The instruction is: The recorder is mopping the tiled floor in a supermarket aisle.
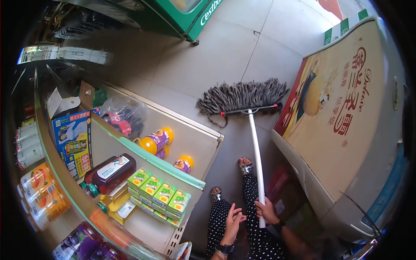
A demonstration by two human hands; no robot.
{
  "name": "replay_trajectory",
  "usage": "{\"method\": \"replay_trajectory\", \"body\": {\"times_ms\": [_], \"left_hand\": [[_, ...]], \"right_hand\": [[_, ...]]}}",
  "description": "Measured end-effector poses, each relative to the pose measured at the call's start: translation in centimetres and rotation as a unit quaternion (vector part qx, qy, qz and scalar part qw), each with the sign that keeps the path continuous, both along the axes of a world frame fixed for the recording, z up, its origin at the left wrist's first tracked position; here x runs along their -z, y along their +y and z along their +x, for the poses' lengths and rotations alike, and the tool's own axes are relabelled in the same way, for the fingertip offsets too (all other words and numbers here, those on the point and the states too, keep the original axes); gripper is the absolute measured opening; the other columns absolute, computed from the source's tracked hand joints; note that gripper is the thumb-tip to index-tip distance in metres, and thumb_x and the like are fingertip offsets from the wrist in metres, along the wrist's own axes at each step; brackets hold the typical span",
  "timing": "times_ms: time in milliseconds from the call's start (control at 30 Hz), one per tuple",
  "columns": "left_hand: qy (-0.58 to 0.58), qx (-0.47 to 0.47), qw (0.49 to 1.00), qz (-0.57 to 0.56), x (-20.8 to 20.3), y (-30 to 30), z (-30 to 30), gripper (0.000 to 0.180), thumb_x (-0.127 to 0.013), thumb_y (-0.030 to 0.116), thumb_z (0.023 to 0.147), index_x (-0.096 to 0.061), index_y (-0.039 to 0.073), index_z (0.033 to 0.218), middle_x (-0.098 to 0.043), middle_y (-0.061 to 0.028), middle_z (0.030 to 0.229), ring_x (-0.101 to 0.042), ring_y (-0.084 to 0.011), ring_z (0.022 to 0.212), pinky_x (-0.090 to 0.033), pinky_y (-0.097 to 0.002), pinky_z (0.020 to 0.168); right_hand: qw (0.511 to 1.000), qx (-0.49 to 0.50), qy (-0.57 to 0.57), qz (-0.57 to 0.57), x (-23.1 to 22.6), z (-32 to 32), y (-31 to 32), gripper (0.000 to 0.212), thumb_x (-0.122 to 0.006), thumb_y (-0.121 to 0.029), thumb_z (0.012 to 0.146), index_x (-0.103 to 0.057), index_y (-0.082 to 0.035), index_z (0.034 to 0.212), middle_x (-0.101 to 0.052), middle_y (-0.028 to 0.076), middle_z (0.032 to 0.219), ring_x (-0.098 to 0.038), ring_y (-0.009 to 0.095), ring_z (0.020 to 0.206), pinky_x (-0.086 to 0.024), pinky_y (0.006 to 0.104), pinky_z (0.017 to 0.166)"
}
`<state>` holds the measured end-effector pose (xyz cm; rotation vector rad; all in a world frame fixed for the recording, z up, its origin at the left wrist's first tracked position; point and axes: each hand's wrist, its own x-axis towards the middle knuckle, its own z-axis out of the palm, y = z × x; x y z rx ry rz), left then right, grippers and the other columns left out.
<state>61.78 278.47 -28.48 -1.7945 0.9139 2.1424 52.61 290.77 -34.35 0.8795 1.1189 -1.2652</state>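
Observation:
My right hand is wrapped round the white handle of a mop, close to its lower end. From there the handle runs away from me to a grey, stringy mop head, which lies spread on the tiled floor with red clips along its bar. Just left of the handle, my left hand hangs in the air, fingers apart and nothing in it. A dark watch is on the left wrist. Both my feet, in silvery sandals, stand on the floor between the hands and the mop head.
A shelf rack at left holds juice boxes, dark bottles, orange drink bottles and a blue carton. To the right stands a chest freezer. A green cabinet on casters is at the far side.

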Motion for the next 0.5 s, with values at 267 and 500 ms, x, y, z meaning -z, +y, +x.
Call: {"method": "replay_trajectory", "body": {"times_ms": [267,500], "left_hand": [[-0.063,-0.006,0.997,-0.033,-3.0,-1.1,4.3,0.051,-0.046,0.009,0.087,-0.023,0.005,0.132,-0.046,-0.0133,0.112,-0.056,-0.0154,0.081,-0.049,-0.0282,0.074],[-0.066,0.003,0.997,-0.049,-7.0,1.3,12.2,0.046,-0.048,0.01,0.086,-0.032,0.005,0.129,-0.051,-0.011,0.107,-0.056,-0.0137,0.079,-0.049,-0.0266,0.073]], "right_hand": [[0.988,0.072,0.121,-0.061,5.1,-9.3,-12.0,0.011,-0.053,-0.011,0.083,-0.045,-0.008,0.089,-0.044,-0.001,0.055,-0.037,0.008,0.035,-0.032,0.0213,0.03],[0.954,0.06,0.286,-0.069,14.8,-27.1,-20.1,0.023,-0.053,-0.025,0.083,-0.049,-0.008,0.068,-0.04,-0.001,0.046,-0.038,0.009,0.036,-0.034,0.0235,0.036]]}}
